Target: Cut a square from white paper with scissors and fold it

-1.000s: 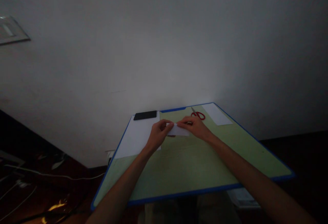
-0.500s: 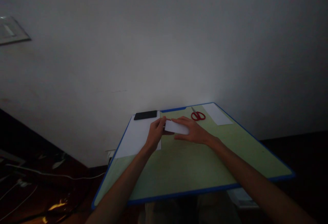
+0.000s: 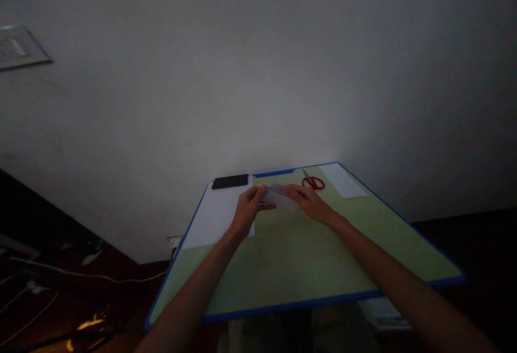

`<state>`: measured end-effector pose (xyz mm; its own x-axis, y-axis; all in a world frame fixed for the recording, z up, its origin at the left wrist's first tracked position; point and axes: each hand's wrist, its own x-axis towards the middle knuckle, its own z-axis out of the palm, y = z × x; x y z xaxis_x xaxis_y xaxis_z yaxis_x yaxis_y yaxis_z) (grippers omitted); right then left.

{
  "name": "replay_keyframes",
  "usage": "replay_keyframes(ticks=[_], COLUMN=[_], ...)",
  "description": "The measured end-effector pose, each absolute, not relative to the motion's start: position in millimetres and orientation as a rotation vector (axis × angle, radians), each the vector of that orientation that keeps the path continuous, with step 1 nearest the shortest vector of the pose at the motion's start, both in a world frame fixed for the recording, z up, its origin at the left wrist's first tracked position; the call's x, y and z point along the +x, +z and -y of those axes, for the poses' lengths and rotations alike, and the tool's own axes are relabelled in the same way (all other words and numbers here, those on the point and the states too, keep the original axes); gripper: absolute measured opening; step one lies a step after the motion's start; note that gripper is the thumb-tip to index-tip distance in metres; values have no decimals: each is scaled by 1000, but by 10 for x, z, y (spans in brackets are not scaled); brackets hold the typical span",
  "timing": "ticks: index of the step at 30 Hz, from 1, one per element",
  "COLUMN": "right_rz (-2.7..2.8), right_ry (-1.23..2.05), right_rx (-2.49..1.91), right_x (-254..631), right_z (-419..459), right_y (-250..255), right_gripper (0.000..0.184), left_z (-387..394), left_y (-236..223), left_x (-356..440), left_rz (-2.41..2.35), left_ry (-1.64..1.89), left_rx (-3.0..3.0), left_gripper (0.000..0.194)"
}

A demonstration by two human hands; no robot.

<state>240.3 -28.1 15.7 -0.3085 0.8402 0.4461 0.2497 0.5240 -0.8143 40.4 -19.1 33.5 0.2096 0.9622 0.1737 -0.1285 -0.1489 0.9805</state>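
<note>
Between my two hands, above the middle of the table, is a small piece of white paper (image 3: pixel 281 200) that looks folded and is slightly blurred. My left hand (image 3: pixel 249 206) grips its left end, the thumb on top and fingers beneath. At the upper right edge, my right hand (image 3: pixel 309 200) pinches the paper with its fingers together. Just beyond the right hand lie scissors (image 3: pixel 313 182) with red handles, blades pointing away from me.
A pale green table (image 3: pixel 307 267) with blue edging stands against the wall (image 3: pixel 258 73). On its left lies a large white sheet (image 3: pixel 214 218) with a dark phone-like slab (image 3: pixel 230 181) on top. A white paper strip (image 3: pixel 343 181) lies at the far right. Cables (image 3: pixel 100 276) run along the floor.
My right hand has closed its spread fingers and shifted slightly right along the paper. The paper has changed shape, with a flap now showing at its upper edge. My left hand stays nearly in place.
</note>
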Motion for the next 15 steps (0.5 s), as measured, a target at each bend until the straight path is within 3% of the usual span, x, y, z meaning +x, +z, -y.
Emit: replay_keyframes(ticks=[6,10,15], right_rz=[1753,1699,1756], right_ry=[732,693,593], right_rx=[-949,-959,-954], right_x=[2400,2416,2437], right_z=[246,218,228], right_y=[134,122,136], right_gripper=[43,43,50], left_z=[159,141,131], left_y=[287,223,150], left_x=[368,355,372], left_rz=[-816,-839,-843], left_ry=[1167,1078,1030], left_rx=[1331,1351,1358], left_gripper=[16,36,39])
